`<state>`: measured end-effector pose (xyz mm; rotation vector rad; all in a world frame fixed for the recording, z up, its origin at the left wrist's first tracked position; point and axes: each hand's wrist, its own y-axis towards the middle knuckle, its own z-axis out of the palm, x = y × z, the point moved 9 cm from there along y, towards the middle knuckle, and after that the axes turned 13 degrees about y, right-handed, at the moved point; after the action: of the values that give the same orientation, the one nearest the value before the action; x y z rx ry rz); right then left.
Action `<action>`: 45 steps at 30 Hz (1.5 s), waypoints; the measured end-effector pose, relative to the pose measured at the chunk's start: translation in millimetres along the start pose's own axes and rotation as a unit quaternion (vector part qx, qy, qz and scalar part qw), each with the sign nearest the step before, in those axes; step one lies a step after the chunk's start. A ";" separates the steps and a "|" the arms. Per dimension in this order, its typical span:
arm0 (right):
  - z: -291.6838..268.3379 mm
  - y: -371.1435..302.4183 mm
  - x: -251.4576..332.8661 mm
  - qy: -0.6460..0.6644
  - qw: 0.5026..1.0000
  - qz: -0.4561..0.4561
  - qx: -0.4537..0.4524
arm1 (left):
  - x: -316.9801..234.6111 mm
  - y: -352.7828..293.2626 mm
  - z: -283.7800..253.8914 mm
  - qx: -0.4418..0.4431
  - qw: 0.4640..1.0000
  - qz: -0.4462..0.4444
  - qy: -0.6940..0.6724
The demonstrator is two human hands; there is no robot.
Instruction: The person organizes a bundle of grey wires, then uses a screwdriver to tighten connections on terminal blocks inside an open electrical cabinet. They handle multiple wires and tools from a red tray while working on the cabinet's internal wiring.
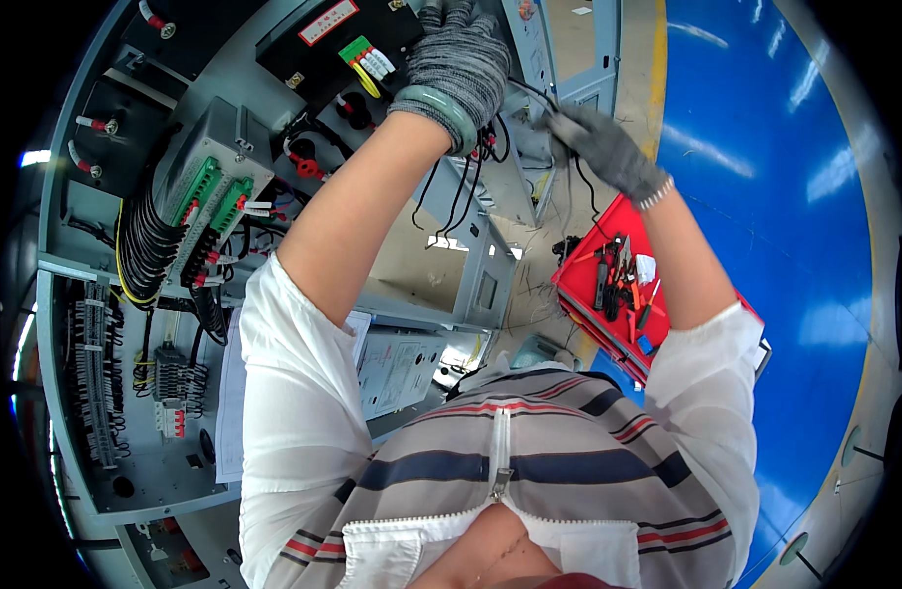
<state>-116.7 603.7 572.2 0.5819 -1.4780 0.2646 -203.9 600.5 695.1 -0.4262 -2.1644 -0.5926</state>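
My left hand (458, 71), in a grey knit glove with a pale green bangle at the wrist, reaches to the top edge of the view. Its fingers lie stretched and slightly apart beside a black box-shaped device (338, 41); the palm is hidden. To the right, my right hand (608, 147), in a dark grey glove, is closed on a thin black wire (531, 93) that runs toward the left hand. Its fingertips are slightly blurred. Several loose black wires (461, 201) hang below the left hand.
The open grey cabinet on the left holds a terminal unit (213, 182) with bundled black wires and a row of breakers (172, 422). A red tray (608, 221) of hand tools stands at lower right on the blue floor (755, 255). A grey cabinet door (485, 280) stands ahead.
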 end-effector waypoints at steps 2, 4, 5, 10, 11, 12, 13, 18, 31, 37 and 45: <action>-9.9 -22.2 -27.1 0.165 0.986 -0.017 -0.002 | -2.7 5.3 -4.3 -0.033 0.999 0.002 0.013; -6.3 -28.5 8.6 0.069 0.997 -0.038 0.010 | -1.3 1.3 -7.4 -0.050 0.998 -0.008 0.020; -3.5 -29.2 22.6 0.063 0.997 -0.037 0.007 | -1.6 -1.3 -4.0 -0.038 0.999 -0.006 0.025; 13.9 -21.4 69.7 0.093 0.994 -0.021 -0.044 | 4.0 -6.6 -7.1 -0.009 1.000 0.001 -0.001; 21.2 -21.6 75.1 0.088 0.994 -0.035 -0.049 | 4.5 -5.2 -5.6 -0.030 0.999 -0.012 -0.009; 25.5 -21.2 78.4 0.084 0.994 -0.048 -0.054 | 5.2 -3.3 -7.1 -0.051 0.998 -0.023 -0.018; 30.6 -20.3 72.1 0.062 0.997 -0.032 -0.044 | 4.0 -1.5 -5.9 -0.049 0.998 -0.012 -0.027; 37.3 -18.2 45.9 0.105 0.991 -0.009 -0.081 | 3.8 -9.1 -21.0 -0.124 0.991 0.004 -0.057; 64.8 -47.4 93.0 -0.245 0.919 -0.258 -0.172 | 8.6 -58.8 -57.5 -0.026 0.931 -0.017 -0.364; 79.7 -56.8 37.9 -0.087 0.967 -0.180 -0.156 | 14.8 -68.3 -48.7 -0.111 0.868 -0.052 -0.482; -23.6 -166.1 -172.1 -0.321 0.927 0.031 -0.191 | 33.9 -81.0 -14.5 -0.093 0.728 -0.173 -0.657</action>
<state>-28.5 508.2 370.1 0.3100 -2.1176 -0.1917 -254.5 528.5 708.5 -0.6730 -3.6362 -0.8487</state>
